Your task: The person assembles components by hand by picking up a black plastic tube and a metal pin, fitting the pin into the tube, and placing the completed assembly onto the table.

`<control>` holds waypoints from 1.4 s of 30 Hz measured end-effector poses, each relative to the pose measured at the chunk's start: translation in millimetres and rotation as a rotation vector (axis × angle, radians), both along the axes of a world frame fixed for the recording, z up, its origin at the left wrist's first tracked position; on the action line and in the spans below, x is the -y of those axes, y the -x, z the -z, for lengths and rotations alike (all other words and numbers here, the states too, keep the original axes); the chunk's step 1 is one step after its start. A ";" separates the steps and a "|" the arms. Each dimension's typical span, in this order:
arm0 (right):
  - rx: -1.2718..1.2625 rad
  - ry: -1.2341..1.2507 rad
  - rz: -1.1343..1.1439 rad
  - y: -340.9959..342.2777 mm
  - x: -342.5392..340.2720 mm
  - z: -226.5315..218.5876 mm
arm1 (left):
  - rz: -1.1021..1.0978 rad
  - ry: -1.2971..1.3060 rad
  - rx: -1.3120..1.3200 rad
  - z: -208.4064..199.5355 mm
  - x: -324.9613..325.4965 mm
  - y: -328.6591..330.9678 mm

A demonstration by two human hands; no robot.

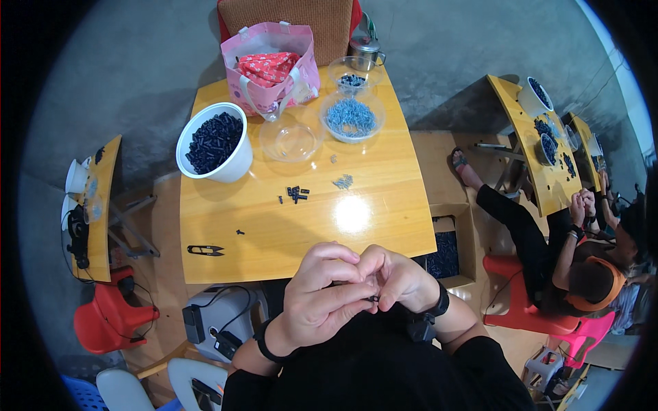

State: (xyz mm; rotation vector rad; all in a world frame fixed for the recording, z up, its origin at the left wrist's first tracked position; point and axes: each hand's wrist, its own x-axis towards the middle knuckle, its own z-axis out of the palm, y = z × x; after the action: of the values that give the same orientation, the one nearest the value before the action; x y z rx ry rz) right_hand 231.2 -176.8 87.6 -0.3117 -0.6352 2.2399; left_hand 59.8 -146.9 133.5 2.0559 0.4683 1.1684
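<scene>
One small dark part [373, 299] between left hand [325, 296] and right hand [409, 282]

Left fingers narrow, curled, tips on the part; right fingers narrow too, thumb and index pressed in from the other side. Fingertips cover most of the part, can't tell its shape. Part sits in front of the wearer's chest, by the near edge of the table [274, 236].

On the table: black snips [205, 251] at left, tiny dark piece [240, 232] just beyond them, to the right. Mid-table, loose cluster of black pieces [297, 194], small pile of silvery bits [343, 181] to its right. Farther back: white tub [236, 166] of black pieces at left, clear bowl [291, 142] beside it, bowl of bluish-silver bits [351, 118] at right. Pink bag [301, 51] with red cloth [269, 68] behind. Cardboard box [468, 240] right of the table, dark pieces inside. Co-worker [596, 281] sits far right, hands together
</scene>
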 end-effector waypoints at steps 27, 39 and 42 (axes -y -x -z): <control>1.867 -0.180 1.086 -135.9 24.7 95.7 | -0.642 0.311 -0.723 116.8 -120.6 42.4; 1.675 -0.652 0.839 -27.0 -137.2 94.5 | -0.485 0.313 -0.689 133.4 -123.7 48.3; 1.718 -0.733 0.843 -22.3 -155.7 96.0 | -0.463 0.325 -0.658 129.5 -121.9 50.0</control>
State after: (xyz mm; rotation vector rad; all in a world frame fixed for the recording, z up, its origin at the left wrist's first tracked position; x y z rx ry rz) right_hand 253.5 -21.1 -8.4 -1.7037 -1.6227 0.4040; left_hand 9.8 -24.9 3.9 2.0539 1.4101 0.5562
